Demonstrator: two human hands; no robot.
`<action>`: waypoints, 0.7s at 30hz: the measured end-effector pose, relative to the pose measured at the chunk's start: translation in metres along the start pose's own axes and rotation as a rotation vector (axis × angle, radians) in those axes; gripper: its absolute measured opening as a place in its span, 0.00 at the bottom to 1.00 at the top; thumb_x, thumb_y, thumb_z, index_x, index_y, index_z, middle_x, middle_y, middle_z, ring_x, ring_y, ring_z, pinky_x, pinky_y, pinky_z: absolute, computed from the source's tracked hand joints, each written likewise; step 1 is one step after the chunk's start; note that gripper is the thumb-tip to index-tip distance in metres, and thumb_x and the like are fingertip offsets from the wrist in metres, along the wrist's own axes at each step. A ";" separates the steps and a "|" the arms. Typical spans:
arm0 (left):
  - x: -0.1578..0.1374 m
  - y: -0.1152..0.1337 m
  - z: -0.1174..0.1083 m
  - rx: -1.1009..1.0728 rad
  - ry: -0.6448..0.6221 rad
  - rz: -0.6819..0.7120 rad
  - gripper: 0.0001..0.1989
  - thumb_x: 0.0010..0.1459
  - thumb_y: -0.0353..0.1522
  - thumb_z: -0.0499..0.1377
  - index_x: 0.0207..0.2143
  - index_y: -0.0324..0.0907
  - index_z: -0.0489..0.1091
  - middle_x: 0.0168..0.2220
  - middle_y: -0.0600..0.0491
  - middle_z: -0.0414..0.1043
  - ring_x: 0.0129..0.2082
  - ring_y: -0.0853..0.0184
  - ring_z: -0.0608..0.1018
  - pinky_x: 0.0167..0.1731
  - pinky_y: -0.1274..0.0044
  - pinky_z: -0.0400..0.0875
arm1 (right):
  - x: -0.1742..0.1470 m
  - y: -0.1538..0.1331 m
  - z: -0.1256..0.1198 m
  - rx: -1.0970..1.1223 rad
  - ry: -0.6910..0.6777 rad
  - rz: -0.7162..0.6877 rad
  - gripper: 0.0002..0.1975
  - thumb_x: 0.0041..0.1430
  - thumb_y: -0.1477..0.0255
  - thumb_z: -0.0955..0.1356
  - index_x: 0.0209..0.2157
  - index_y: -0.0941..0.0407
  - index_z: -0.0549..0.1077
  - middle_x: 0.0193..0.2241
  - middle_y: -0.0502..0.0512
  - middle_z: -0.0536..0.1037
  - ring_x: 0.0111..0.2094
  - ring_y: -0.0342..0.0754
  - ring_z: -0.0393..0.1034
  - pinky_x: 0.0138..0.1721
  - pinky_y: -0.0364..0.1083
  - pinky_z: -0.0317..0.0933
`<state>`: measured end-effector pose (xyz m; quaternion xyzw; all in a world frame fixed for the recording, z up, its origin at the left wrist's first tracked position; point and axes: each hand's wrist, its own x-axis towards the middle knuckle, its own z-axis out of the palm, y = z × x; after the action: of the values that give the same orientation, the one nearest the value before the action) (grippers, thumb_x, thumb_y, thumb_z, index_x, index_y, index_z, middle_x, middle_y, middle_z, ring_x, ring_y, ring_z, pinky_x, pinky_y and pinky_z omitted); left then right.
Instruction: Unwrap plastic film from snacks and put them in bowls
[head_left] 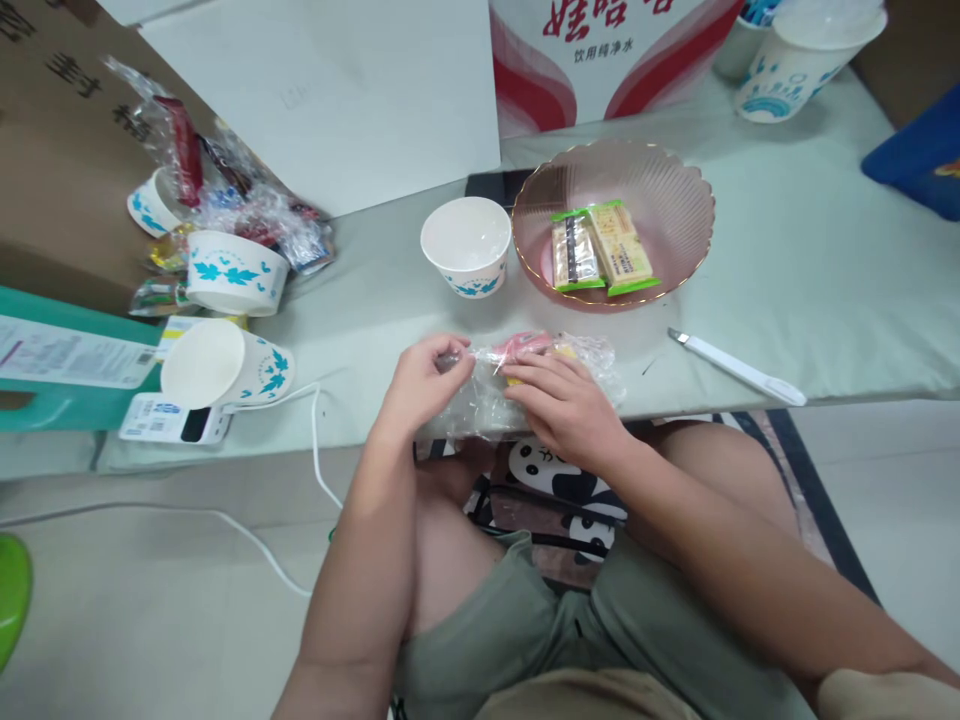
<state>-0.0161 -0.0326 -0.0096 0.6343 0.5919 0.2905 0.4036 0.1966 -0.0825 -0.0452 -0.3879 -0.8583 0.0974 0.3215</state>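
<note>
Along the near edge of the table (367,320), a crumpled clear plastic bag (472,405) lies between the two hands I watch from afar, pink and yellow contents (523,346) bunched at its far side. At the bag's 9 o'clock, the left hand (420,385) has thumb and forefinger pinched on the film, probably to hold it taut. From 4 o'clock, the right hand (566,400) lies over it, fingers bent across the contents, I think to steady them; I cannot tell whether it grips or merely presses. So the contents sit under the right fingers, at 3 o'clock from the left pinch.

From the hands, a white knife (739,368) lies at 3 o'clock, I judge for easy reach. Beyond, a white paper cup (469,280) stands near 12 o'clock; beside it, at 1 o'clock, a pink bowl (686,215) holds two green-edged packets (576,250) together. Farthest, a white box (322,90) stands at 11 o'clock.
</note>
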 end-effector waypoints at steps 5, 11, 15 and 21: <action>0.005 0.006 0.012 -0.406 0.072 -0.107 0.08 0.53 0.35 0.61 0.24 0.41 0.68 0.43 0.49 0.79 0.40 0.65 0.78 0.41 0.74 0.72 | 0.001 0.000 0.002 -0.088 0.016 0.083 0.20 0.64 0.79 0.64 0.53 0.50 0.74 0.60 0.56 0.74 0.62 0.54 0.66 0.62 0.57 0.56; 0.018 0.006 0.016 -0.390 0.443 -0.181 0.07 0.55 0.31 0.58 0.24 0.41 0.67 0.27 0.54 0.74 0.29 0.69 0.75 0.24 0.82 0.65 | 0.003 0.005 0.010 -0.122 0.010 0.134 0.22 0.63 0.80 0.63 0.56 0.52 0.74 0.59 0.57 0.75 0.63 0.56 0.63 0.61 0.57 0.60; 0.022 0.000 0.014 -0.363 0.409 -0.203 0.10 0.63 0.36 0.56 0.29 0.43 0.64 0.28 0.54 0.74 0.24 0.71 0.75 0.24 0.81 0.67 | 0.004 0.007 0.012 -0.162 -0.013 0.132 0.22 0.63 0.80 0.64 0.56 0.53 0.75 0.59 0.54 0.75 0.62 0.57 0.64 0.61 0.55 0.61; 0.012 0.012 0.004 -0.603 0.093 -0.416 0.17 0.60 0.46 0.62 0.37 0.45 0.61 0.31 0.53 0.75 0.13 0.78 0.62 0.14 0.84 0.48 | 0.009 0.006 0.001 -0.123 -0.144 0.221 0.33 0.57 0.80 0.65 0.65 0.50 0.66 0.65 0.51 0.68 0.66 0.60 0.57 0.61 0.60 0.61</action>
<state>-0.0045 -0.0216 -0.0027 0.3394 0.6137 0.3921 0.5953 0.1950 -0.0714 -0.0443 -0.4909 -0.8356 0.1070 0.2221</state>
